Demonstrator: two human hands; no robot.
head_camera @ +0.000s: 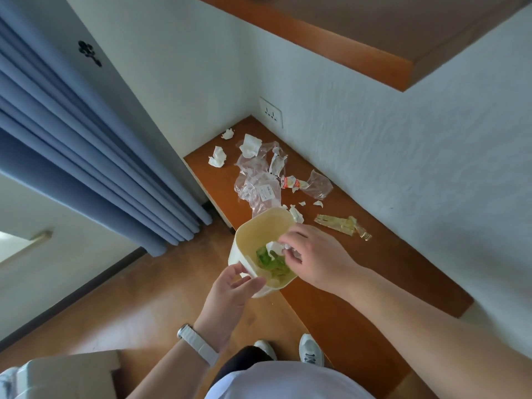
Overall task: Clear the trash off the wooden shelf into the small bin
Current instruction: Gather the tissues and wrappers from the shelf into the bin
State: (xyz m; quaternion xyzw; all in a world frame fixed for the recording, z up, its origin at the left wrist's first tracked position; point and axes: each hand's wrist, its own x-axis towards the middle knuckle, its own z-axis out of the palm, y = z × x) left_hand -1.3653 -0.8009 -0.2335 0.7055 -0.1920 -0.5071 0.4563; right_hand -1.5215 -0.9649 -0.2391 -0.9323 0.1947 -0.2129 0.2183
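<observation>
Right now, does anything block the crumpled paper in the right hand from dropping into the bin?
Nothing visible: the right hand pinches the paper directly above the open bin, which the left hand holds.

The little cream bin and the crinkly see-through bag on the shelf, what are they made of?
The small cream bin looks like smooth matt plastic: even colour, thin rounded rim. The crumpled clear bag is probably thin glossy plastic film: the brown wooden shelf shows through it and its creases catch light.
</observation>
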